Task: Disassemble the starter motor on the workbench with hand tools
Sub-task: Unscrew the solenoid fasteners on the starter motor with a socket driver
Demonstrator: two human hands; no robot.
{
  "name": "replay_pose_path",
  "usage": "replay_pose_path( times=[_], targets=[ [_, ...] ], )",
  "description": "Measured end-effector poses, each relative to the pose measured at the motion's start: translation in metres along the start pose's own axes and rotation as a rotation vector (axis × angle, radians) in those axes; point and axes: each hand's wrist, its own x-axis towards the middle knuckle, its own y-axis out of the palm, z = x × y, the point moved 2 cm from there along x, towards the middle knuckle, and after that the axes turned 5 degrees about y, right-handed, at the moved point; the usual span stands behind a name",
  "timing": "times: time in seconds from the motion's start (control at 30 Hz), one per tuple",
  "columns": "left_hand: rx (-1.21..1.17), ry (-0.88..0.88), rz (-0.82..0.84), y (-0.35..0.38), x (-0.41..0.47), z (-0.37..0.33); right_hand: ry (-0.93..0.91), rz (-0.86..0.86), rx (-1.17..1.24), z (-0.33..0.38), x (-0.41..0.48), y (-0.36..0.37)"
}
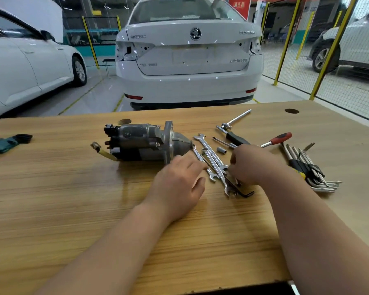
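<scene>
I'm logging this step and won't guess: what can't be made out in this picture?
Head view, all:
Right hand: curled fingers hide whether it grips the wrenches or the black hex key beneath.
Left hand: its back hides whether the fingertips touch a wrench.
Wrench sizes: markings too small, blurred.
Green hex key set: cut off by the left edge.
Starter motor: far side hidden by its body.

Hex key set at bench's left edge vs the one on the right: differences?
The left hex key set has a green holder and dark keys; the right hex key set has a black holder and silver keys. The left one lies alone; the right one lies beside the red-handled screwdriver. Both rest on the workbench, unheld.
</scene>
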Motion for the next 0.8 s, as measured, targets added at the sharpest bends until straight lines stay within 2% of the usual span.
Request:
replay_pose_path(
  times=[0.1, 0.17, 0.2, 0.27, 0.33, 0.37, 0.43, 0.47, 0.53, 0.6, 0.67, 0.7, 0.77, 0.8],
  targets=[
    [-0.056, -0.082, 0.145, 0.009, 0.000, 0.005, -0.025, 0.023, -0.016, 0.003, -0.001, 0.003],
    [-0.188, -0.196, 0.146, 0.010, 0.002, 0.007, -0.059, -0.046, 0.146, 0.001, -0.001, -0.001],
    [-0.314, -0.308, 0.114, 0.011, 0.003, 0.007, -0.107, -0.099, 0.312, 0.001, -0.001, -0.002],
    [-0.748, -0.625, 0.007, 0.012, 0.010, 0.007, -0.255, -0.149, 0.659, 0.010, -0.008, -0.003],
    [-1.175, -0.858, -0.022, 0.016, 0.016, 0.005, -0.354, -0.193, 0.821, 0.022, -0.011, -0.001],
    [-1.294, -0.903, 0.001, 0.016, 0.018, 0.004, -0.319, -0.277, 0.844, 0.023, -0.004, -0.001],
    [-1.377, -0.934, 0.050, 0.017, 0.019, 0.004, -0.113, -0.501, 0.719, 0.015, 0.023, -0.008],
    [-1.400, -0.954, 0.044, 0.017, 0.018, 0.005, -0.004, -0.530, 0.546, 0.007, 0.039, -0.013],
    [-1.467, -1.017, -0.006, 0.017, 0.018, 0.011, 0.182, -0.349, 0.188, -0.007, 0.067, -0.016],
    [-1.571, -1.088, -0.038, 0.015, 0.017, 0.015, 0.287, -0.132, 0.050, -0.012, 0.084, -0.010],
    [-1.625, -1.132, -0.036, 0.013, 0.014, 0.021, 0.315, -0.096, 0.068, -0.011, 0.091, -0.002],
    [-1.620, -1.138, -0.031, 0.011, 0.011, 0.024, 0.308, -0.152, 0.063, -0.012, 0.090, 0.000],
    [-1.594, -1.127, -0.029, 0.005, 0.006, 0.029, 0.199, -0.401, 0.112, -0.015, 0.086, -0.005],
    [-1.601, -1.120, -0.046, 0.000, 0.003, 0.031, 0.094, -0.527, 0.246, -0.015, 0.078, -0.010]
  ],
)
